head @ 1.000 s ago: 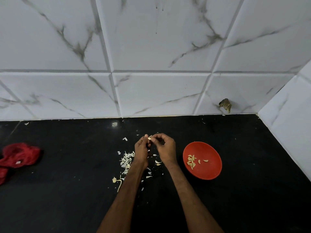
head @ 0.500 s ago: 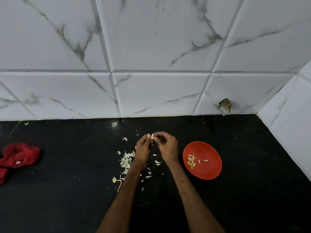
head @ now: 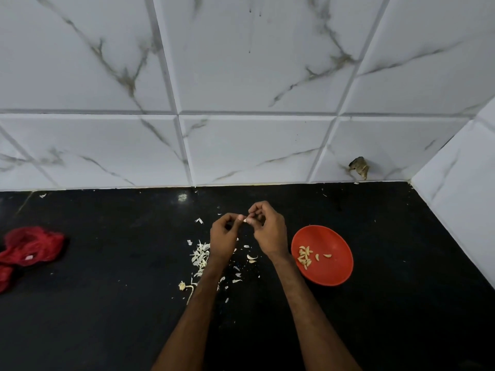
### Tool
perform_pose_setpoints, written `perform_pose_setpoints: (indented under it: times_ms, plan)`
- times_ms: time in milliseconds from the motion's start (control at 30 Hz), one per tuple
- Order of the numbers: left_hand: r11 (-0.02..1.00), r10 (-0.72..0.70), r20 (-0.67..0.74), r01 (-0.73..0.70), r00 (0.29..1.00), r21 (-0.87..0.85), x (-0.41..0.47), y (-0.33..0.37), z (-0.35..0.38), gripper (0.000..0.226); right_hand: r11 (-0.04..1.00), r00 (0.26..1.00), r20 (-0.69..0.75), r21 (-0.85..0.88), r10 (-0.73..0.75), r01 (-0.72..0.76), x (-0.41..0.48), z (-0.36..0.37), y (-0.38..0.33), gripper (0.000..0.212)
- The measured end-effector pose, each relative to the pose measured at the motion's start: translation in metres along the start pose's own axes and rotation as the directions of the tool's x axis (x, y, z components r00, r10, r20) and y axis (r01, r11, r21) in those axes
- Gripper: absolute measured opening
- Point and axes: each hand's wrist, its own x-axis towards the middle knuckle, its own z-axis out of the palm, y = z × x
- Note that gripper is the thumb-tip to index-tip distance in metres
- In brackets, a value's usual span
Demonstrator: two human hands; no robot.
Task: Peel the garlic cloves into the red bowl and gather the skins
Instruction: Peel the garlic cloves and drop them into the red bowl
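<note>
Both hands meet above the black counter, left of the red bowl (head: 332,274). My left hand (head: 223,236) and my right hand (head: 267,231) pinch one small pale garlic clove (head: 245,219) between their fingertips. Most of the clove is hidden by the fingers. The red bowl holds several peeled cloves (head: 305,257) on its left side. A loose pile of white garlic skins (head: 199,254) lies on the counter under and left of my left wrist, with scattered flakes (head: 251,257) between my forearms. A dry garlic stem (head: 184,286) lies at the pile's near end.
A crumpled red mesh bag (head: 29,249) lies at the counter's far left. White marbled wall tiles rise behind the counter and on the right side. A brown chipped patch (head: 359,167) marks the wall above the bowl.
Both hands have risen slightly away from me while keeping hold of the clove. The bowl and skins have not moved.
</note>
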Motion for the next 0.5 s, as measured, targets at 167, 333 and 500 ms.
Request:
perform_pose_setpoints:
  times_ms: [167,333,500]
  plan:
    - [0.998,-0.001,0.038,-0.001,0.999,0.058,0.002,-0.001,-0.001,0.015,0.982,0.997,-0.02,0.179,0.07,-0.065,-0.001,-0.001,-0.002,0.027]
    - [1.0,-0.021,0.054,0.022,0.998,-0.018,-0.001,0.004,0.006,0.023,0.834,0.959,0.084,0.478,0.27,-0.277,0.001,0.002,-0.008,0.022]
    - [0.983,-0.052,0.088,0.067,0.995,-0.171,-0.002,0.011,0.01,0.021,0.637,0.896,0.225,0.638,0.384,-0.433,0.001,0.0,-0.019,0.019]
